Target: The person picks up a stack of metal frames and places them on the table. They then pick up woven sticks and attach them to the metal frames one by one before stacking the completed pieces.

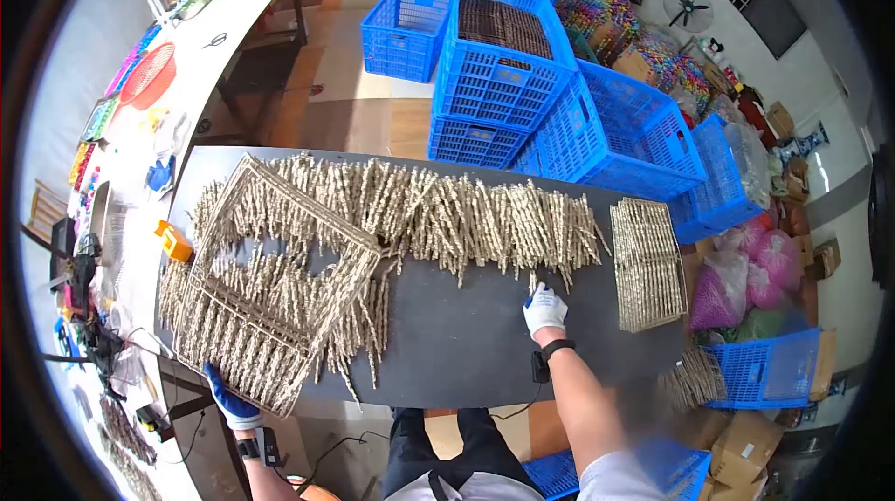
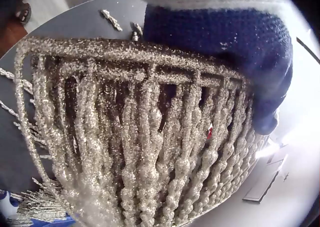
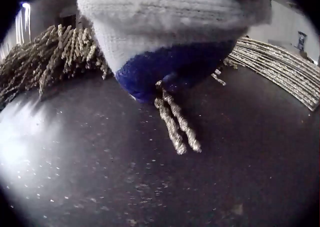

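My left hand (image 1: 233, 400), in a white glove with blue palm and fingers, grips the near-left edge of a glittery gold rack (image 2: 150, 77). Rows of knobbly parallel rods run across the rack, and it stands tilted over loose sticks at the table's left. My right hand (image 1: 544, 310), gloved alike, is low over the dark table (image 1: 466, 343) right of centre. It pinches a pair of short twisted glittery sticks (image 3: 175, 124), whose ends poke out below the blue fingertips. A long heap of similar sticks (image 1: 466, 221) lies just beyond that hand.
A flat stack of gold racks (image 1: 647, 263) lies at the table's right end. A yellow-orange object (image 1: 173, 242) sits by the left edge. Blue crates (image 1: 503, 82) stand behind the table. A white side table (image 1: 200, 63) with scissors (image 1: 215, 40) runs along the left.
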Tool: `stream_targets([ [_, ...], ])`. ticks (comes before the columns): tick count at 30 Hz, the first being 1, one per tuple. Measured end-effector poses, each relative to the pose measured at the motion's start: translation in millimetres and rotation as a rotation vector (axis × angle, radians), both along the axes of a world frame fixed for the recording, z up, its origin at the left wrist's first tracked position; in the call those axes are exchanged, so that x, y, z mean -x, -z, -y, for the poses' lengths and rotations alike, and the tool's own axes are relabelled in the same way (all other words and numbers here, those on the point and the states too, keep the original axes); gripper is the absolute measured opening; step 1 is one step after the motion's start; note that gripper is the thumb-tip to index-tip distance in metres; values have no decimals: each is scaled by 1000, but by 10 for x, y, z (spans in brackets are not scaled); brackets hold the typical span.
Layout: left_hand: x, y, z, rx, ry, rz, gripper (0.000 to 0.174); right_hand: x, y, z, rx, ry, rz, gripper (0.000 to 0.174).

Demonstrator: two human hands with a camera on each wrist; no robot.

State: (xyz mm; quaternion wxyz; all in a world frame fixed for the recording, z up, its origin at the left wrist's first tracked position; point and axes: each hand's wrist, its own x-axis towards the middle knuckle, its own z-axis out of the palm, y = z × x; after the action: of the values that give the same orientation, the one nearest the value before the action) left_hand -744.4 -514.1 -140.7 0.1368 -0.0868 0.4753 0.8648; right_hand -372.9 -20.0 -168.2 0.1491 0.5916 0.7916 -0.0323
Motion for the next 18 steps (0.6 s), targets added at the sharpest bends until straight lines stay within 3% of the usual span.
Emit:
stream_targets([
  [3,1,-281,-75,-116,12,117,55,146,-57,316,69,60,-145,38],
  [4,23,-261,-46,-119,7,116,55,217,29,429,91,47,-153,47],
  [6,61,-207,44,-89,-29,78,55,445,78,727,83,22,-126,49],
  [10,23,-360,51,-201,101,66,55,981,33,1086,156,178,-412,45],
  [12,82,-180,243,-172,33,101,56,1379,-264,1309,259,140,-572,44],
  [14,52,-334,220,-161,86,96,56,1827,-562,1548,307,13,-680,45],
  [18,46,-383,287,-206,83,128,57,2672,-632,1975,401,-19,-748,46],
])
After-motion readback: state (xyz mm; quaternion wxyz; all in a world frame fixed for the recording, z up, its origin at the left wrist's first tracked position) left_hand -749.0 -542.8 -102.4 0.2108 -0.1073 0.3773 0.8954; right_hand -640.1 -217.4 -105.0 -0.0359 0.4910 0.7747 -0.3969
